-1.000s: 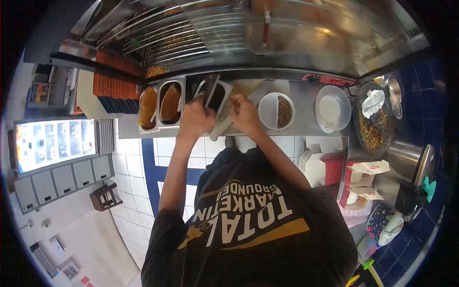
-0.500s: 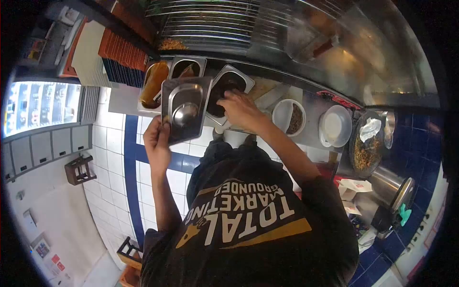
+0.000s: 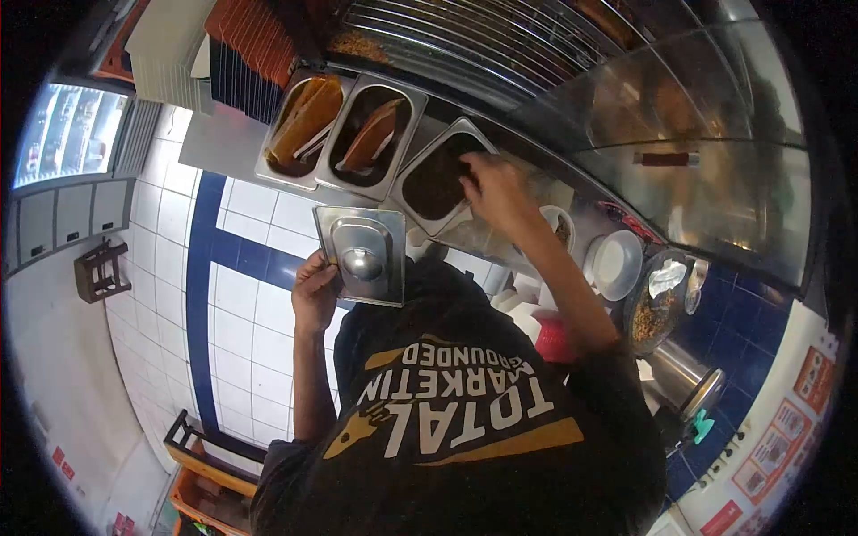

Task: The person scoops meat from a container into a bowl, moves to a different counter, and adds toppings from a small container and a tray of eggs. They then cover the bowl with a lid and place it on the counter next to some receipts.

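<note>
My left hand (image 3: 316, 284) grips the edge of a square metal lid (image 3: 360, 255) with a round raised centre, held in front of the counter. My right hand (image 3: 497, 189) is over the right side of a metal container (image 3: 440, 177) with dark contents; its fingers are bent, and what they hold, if anything, is hidden. Left of that container, two more open metal containers stand side by side, the middle one (image 3: 372, 136) and the left one (image 3: 304, 129), each with an orange-brown item and a light utensil inside.
Metal racks (image 3: 465, 45) and a glass-fronted case run behind the counter. White bowls (image 3: 613, 265) and a tray of crumbly food (image 3: 651, 308) lie to the right. Stacked orange and dark trays (image 3: 246, 54) stand at the upper left. A steel cylinder (image 3: 684, 380) is at the right.
The view has shifted. The lid has moved down and away from the containers with my left hand, uncovering more of the middle container. My right hand has moved to the dark container's right side.
</note>
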The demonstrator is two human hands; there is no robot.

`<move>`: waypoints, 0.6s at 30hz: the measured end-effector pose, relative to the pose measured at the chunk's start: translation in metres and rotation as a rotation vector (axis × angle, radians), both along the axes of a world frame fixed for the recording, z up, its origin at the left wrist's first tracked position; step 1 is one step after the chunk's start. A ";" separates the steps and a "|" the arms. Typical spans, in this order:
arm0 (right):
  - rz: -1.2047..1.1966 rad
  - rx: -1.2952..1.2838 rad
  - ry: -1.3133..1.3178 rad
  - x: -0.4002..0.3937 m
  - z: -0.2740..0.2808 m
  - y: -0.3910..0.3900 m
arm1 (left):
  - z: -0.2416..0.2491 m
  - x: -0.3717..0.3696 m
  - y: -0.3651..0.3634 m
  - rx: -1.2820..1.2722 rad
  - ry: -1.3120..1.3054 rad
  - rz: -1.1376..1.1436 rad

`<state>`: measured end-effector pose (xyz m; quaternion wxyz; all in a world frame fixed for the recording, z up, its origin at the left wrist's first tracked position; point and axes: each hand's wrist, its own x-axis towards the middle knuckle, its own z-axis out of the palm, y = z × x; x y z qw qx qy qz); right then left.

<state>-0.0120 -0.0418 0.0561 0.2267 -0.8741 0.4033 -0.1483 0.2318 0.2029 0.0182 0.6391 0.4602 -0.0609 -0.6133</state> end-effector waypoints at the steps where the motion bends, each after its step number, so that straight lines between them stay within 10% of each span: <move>1: -0.087 0.009 -0.036 -0.003 -0.002 0.005 | 0.002 -0.002 -0.004 -0.020 0.006 0.007; 18: -0.273 0.173 -0.217 0.026 0.005 0.044 | -0.009 0.005 0.001 -0.072 0.129 -0.049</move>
